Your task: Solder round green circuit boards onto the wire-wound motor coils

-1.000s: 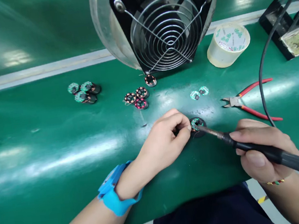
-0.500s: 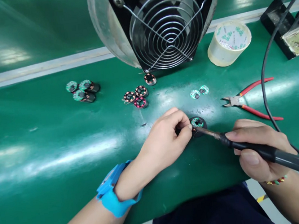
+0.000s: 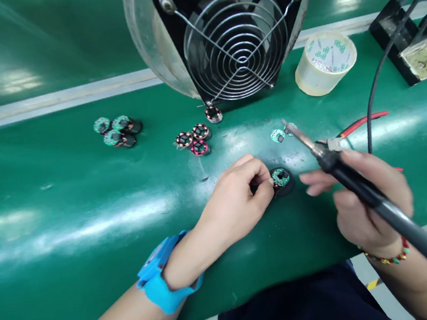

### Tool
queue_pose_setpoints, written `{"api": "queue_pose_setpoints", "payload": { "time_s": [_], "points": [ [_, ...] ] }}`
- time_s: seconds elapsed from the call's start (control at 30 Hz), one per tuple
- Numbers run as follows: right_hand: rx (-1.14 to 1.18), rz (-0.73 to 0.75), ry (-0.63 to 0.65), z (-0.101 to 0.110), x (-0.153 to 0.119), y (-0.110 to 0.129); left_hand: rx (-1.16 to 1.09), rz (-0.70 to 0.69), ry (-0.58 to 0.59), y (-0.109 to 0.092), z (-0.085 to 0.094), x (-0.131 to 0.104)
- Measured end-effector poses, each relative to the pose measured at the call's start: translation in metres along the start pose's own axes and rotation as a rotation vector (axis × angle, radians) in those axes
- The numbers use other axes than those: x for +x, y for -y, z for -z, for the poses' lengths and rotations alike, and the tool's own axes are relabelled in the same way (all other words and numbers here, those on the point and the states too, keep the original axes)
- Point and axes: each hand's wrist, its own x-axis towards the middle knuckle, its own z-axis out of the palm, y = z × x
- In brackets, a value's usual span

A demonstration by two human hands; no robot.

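My left hand (image 3: 237,193), with a blue strap at the wrist, is pinched closed at the left edge of a small round green circuit board (image 3: 280,177). What its fingertips grip is too small to make out. The board sits on a dark round base (image 3: 288,190). In my right hand (image 3: 374,202) is a soldering iron (image 3: 355,176), its index and thumb round the handle while other fingers stretch out loosely. The iron's tip points up and left, apart from the board, in front of two loose round circuit boards (image 3: 277,136).
A fan with a wire guard (image 3: 241,60) stands at the back. Wound copper coil rings (image 3: 201,131) and motors topped with boards (image 3: 113,138) lie to the left. Tape roll (image 3: 322,66), red-handled cutters (image 3: 362,123), iron stand (image 3: 391,24) and a black cable (image 3: 374,88) are right.
My right hand has lifted the soldering iron away from the board, its tip swinging upward, and some of its fingers have spread. My left hand stays in place.
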Motion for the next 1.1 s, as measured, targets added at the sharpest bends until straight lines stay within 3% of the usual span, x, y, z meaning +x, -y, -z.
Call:
{"api": "queue_pose_setpoints", "payload": {
  "time_s": [0.07,0.2,0.3,0.5,0.6,0.77,1.0,1.1],
  "points": [
    [-0.027,0.009,0.063,-0.006,0.007,0.000,0.000,-0.001,0.001,0.000,0.000,0.001],
    [-0.160,0.048,0.408,-0.011,0.019,-0.004,0.007,-0.007,-0.010,0.000,-0.001,0.002],
    [-0.142,0.032,0.492,-0.010,0.021,-0.010,0.007,-0.016,0.004,0.001,-0.001,0.001],
    [-0.128,0.044,0.456,-0.010,0.022,-0.013,0.065,-0.024,0.059,0.003,0.003,-0.002],
    [-0.190,0.072,0.420,-0.013,0.021,-0.011,0.077,-0.022,0.054,0.005,0.006,-0.004],
    [-0.344,0.077,0.323,-0.024,0.015,-0.007,0.061,-0.056,0.145,0.007,0.011,-0.007],
    [-0.353,0.049,0.282,-0.027,0.011,-0.008,-0.106,-0.013,0.054,0.005,0.000,-0.005],
    [-0.282,0.126,0.264,-0.022,0.012,-0.007,-0.159,-0.007,0.033,0.004,-0.003,-0.005]
  ]
}}
